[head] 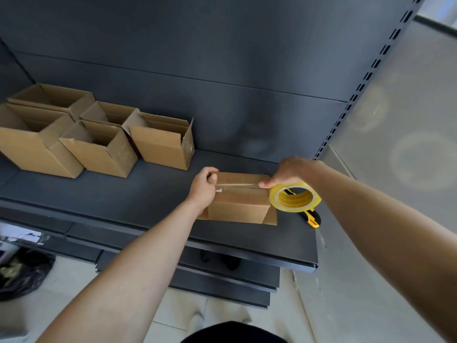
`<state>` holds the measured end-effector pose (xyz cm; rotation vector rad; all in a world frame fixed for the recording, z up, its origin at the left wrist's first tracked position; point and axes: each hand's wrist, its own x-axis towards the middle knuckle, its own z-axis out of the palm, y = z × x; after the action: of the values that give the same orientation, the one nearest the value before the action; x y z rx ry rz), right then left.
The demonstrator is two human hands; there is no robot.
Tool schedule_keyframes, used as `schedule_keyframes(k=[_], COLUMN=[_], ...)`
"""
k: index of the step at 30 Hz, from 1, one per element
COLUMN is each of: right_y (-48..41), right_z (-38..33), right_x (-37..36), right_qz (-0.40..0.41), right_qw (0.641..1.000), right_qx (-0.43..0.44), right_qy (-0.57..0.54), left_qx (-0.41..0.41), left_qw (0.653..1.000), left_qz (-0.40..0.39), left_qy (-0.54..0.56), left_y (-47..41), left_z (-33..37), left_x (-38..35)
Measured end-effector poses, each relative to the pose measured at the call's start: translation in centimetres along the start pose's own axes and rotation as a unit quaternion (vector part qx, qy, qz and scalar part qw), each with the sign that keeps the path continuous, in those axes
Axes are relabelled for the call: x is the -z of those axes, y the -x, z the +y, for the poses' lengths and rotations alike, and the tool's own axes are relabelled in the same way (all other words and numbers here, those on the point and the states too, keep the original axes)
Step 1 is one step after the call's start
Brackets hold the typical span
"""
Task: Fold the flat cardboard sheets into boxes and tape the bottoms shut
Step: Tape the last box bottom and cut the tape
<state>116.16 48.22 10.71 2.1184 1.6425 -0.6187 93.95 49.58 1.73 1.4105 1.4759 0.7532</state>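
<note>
Nearest the camera, pale floor (69, 280) tiles showed between the person's two bare forearms. A black bag (22, 273) slumped on them at the left. Dark lower shelves (222, 276) stepped back under the main one, and something dark lay in the shadow beneath, too dim to tell what.

On the dark grey shelf (123, 196), near its front right corner, the box (238, 206) stood bottom up. Its closed flaps faced the camera, and its loose flaps splayed on the shelf at the base. A strip of clear tape (237, 185) ran along the seam from left to right. The left hand (202, 188) was curled at the box's left end, pinching the tape's end there. The right hand (289, 172) gripped the roll (294, 198) at the box's right end, and its thumb pressed down on the tape at the top edge. The roll, yellowish with a yellow core, hung just off the box's right side. It hid most of a yellow-and-black tool (312, 220) lying on the shelf beneath it; I could not tell what kind.

Farther back and well to the left, five boxes (99, 134) stood upright in a touching cluster with their top flaps open. The shelf between them and the taped box lay bare.

Behind rose the dark back panel (222, 58), crossed by horizontal seams. At the right ran a slotted upright (366, 82), and beyond it a pale grey wall (408, 120) with faint round reflections.
</note>
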Motion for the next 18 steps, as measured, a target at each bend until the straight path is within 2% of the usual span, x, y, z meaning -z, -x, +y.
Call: schedule_keyframes(k=[6, 14, 16, 18], right_y=[-0.4, -1.1, -1.0, -0.9], right_z=[0.6, 0.7, 0.8, 0.8], right_x=[-1.9, -1.6, -1.6, -1.7], right_qz=[-0.001, -0.052, -0.054, -0.052], right_qw=[0.999, 0.996, 0.995, 0.994], right_qx=[-0.008, -0.012, -0.009, -0.005], right_qy=[-0.034, -0.068, -0.082, -0.091], left_qx=[0.005, 0.021, 0.040, 0.042], left_qw=[1.000, 0.999, 0.997, 0.995], left_qz=[-0.002, 0.001, 0.036, 0.093], left_qy=[-0.001, 0.030, 0.053, 0.010], left_y=[0.2, 0.7, 0.9, 1.0], left_z=[0.0, 0.2, 0.2, 0.3], left_x=[-0.1, -0.2, -0.1, -0.2])
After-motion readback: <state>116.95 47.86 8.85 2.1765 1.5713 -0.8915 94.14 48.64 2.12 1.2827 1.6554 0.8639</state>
